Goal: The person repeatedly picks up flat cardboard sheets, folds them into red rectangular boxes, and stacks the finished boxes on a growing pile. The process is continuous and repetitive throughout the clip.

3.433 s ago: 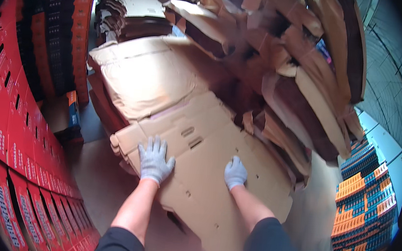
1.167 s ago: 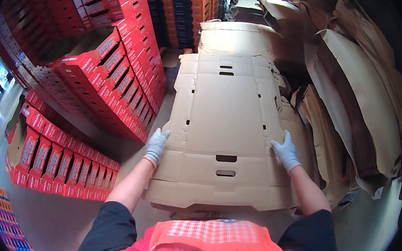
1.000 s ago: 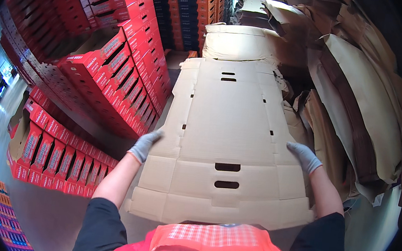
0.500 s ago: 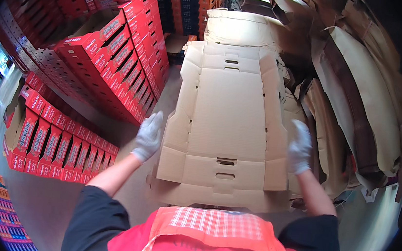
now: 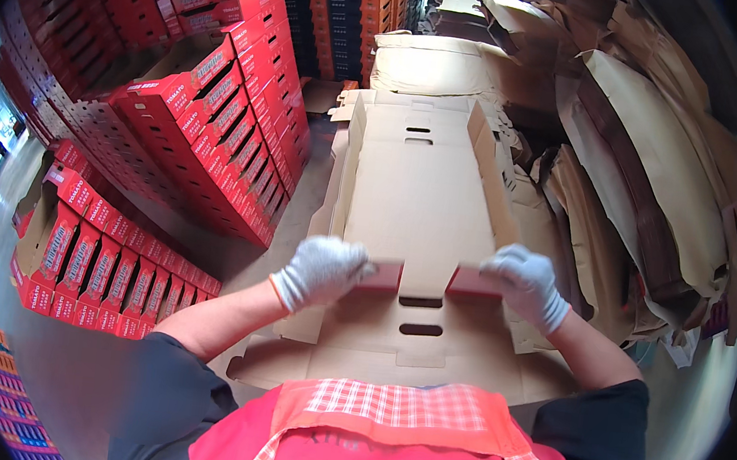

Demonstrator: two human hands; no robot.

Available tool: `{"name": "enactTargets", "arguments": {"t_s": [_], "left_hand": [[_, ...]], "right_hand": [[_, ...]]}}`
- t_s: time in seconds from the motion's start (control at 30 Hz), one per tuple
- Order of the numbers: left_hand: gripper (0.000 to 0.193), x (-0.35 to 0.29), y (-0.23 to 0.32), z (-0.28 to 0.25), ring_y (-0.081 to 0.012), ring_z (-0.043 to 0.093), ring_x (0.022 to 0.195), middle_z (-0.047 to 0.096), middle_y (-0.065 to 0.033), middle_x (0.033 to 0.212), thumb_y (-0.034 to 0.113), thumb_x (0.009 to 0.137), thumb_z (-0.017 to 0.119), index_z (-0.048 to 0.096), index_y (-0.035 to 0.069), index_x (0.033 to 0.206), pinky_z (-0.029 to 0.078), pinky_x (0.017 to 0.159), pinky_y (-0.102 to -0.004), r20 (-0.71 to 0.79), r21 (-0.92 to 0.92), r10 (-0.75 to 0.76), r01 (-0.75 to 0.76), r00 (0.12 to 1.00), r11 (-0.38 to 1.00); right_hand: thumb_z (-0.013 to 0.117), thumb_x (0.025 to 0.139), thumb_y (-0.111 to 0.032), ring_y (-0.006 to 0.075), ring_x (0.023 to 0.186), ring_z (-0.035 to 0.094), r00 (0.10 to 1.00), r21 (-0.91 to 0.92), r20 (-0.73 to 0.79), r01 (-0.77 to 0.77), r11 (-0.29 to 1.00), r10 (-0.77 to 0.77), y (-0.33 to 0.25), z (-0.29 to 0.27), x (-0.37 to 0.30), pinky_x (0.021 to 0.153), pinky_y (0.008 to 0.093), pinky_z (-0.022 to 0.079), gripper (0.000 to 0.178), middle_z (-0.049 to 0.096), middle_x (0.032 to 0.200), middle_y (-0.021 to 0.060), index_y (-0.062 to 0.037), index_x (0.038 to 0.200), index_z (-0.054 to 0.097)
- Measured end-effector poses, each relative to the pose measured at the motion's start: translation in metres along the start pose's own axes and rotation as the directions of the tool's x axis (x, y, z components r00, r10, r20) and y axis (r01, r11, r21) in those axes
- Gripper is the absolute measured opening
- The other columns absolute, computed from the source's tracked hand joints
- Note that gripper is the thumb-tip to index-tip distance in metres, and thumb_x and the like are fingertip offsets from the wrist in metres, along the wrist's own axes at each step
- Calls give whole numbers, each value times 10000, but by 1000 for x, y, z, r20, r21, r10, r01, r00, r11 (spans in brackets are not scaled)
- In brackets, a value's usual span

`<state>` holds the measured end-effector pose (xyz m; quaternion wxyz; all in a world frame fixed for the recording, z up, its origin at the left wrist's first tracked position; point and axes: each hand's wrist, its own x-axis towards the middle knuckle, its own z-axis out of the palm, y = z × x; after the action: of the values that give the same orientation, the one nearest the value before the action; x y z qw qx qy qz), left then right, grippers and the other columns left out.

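Note:
In front of me lies a partly folded brown cardboard box blank point(image 5: 412, 199) with oval slots at its near and far ends. Both long side walls stand tilted up, and the near panel lies spread toward my apron. My left hand point(image 5: 324, 270), in a pale knitted work glove, is closed on the left end flap point(image 5: 379, 276), bent inward with its dark red face showing. Likewise gloved, my right hand point(image 5: 527, 284) closes on the matching right end flap point(image 5: 473, 282). A gap separates the two flaps. My fingertips are partly hidden behind them.
Tall stacks of red printed boxes point(image 5: 243, 100) rise on the left, with a lower row of them point(image 5: 104, 265) nearer me. Paper-wrapped bundles point(image 5: 662, 171) lean along the right. Another wrapped bundle point(image 5: 440, 65) lies beyond the blank. Dark and orange boxes point(image 5: 337, 16) stand farther back.
Both hands have come inward from beside the blank and taken hold of its near end flaps. The side walls have gone from nearly flat to raised, and the flaps have turned inward.

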<state>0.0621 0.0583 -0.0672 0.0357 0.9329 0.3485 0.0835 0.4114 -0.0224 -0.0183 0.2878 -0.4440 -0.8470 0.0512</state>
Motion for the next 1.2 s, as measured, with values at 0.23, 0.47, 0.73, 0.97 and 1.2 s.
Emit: {"name": "enactTargets", "arguments": {"t_s": [0.23,0.47,0.73,0.97,1.2], "left_hand": [[745,-26,54,-49,-282,438,1369,469,-168,1482,532,956,535,387,27,1484,339,1115,-341,860,-483,341,390,380,784],[643,-8,-1,18,-323,479,1300,508,-159,1431,444,901,623,482,121,1439,387,1060,-407,-53,165,-271,276,961,947],[714,-5,-10,102,-206,559,1182,545,-79,1351,194,858,687,393,57,1494,454,1045,-358,393,-854,-652,-5,649,-520],[160,13,82,111,-262,650,930,689,-52,911,250,874,638,651,114,956,518,935,-379,537,-580,-592,-247,601,-776],[308,35,111,139,-331,642,1012,652,-160,1115,311,925,569,608,61,1101,526,919,-472,577,-243,393,610,716,-754]], "right_hand": [[656,874,-313,316,1044,650,112,119,991,-493,862,-73,-56,2,-22,900,388,499,442,679,1116,202,-38,1218,620],[807,744,-395,384,1197,558,990,-85,118,-61,995,71,50,37,-21,1001,439,477,594,582,1289,189,-81,1210,616],[543,743,-56,168,957,573,460,909,358,-370,-192,813,89,97,-28,848,279,497,713,591,1167,105,-4,1441,401],[582,679,-72,172,921,616,790,752,72,-444,488,609,-3,-66,61,790,273,504,687,615,1105,88,15,1354,487],[682,631,-189,424,1078,579,996,-274,77,-17,962,40,-107,-60,115,919,480,495,640,581,1174,200,-97,1258,592]]}}
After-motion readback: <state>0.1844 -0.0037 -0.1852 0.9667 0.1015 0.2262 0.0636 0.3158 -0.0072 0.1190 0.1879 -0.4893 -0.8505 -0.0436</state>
